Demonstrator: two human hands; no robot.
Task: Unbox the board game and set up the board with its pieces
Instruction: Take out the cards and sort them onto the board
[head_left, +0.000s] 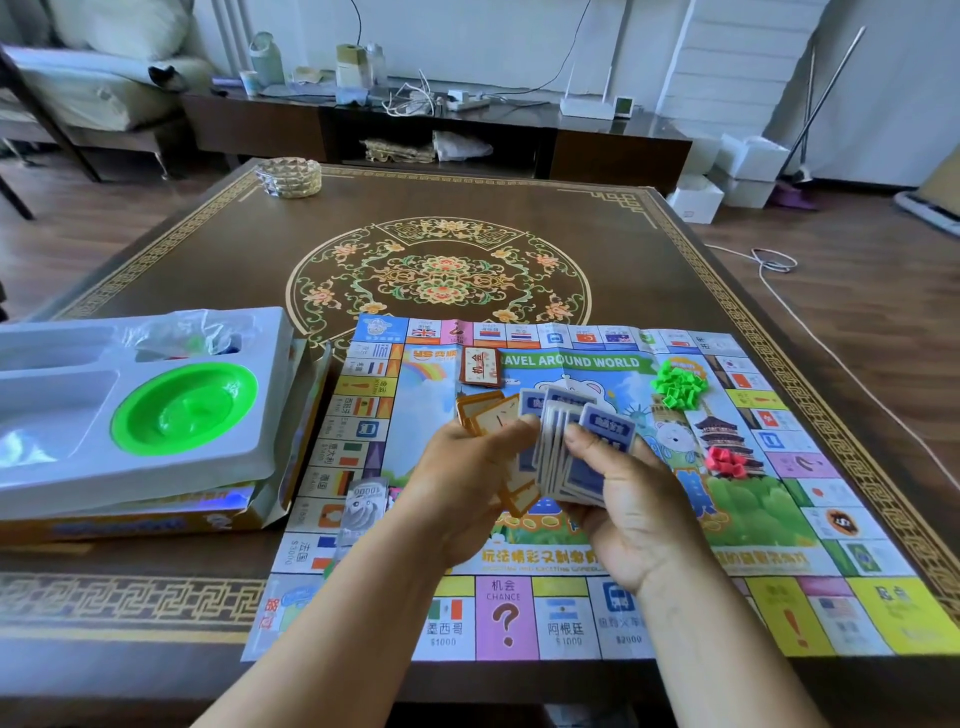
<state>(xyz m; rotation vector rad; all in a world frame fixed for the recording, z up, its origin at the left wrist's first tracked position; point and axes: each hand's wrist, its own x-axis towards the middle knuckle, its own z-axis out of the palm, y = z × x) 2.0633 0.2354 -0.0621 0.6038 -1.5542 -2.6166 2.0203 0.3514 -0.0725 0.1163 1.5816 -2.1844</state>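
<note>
The paper game board (769, 545) lies unfolded on the table in front of me. Above its middle, my left hand (467, 493) grips a bunch of orange-edged cards (485, 413). My right hand (631, 512) holds a fan of blue-backed cards (576, 436) beside them. One brown card stack (480, 368) lies on the board near its top. A heap of green houses (678, 387) and a heap of red pieces (727, 461) sit on the board's right half. Paper money (363, 506) lies at the board's left edge.
The white plastic box insert (270, 364), with a green bowl (184, 408) and a clear bag of pieces (192, 335), rests on the open orange box (130, 525) at the left. A glass ashtray (288, 176) stands at the table's far left corner. A white cable (810, 317) trails off the right.
</note>
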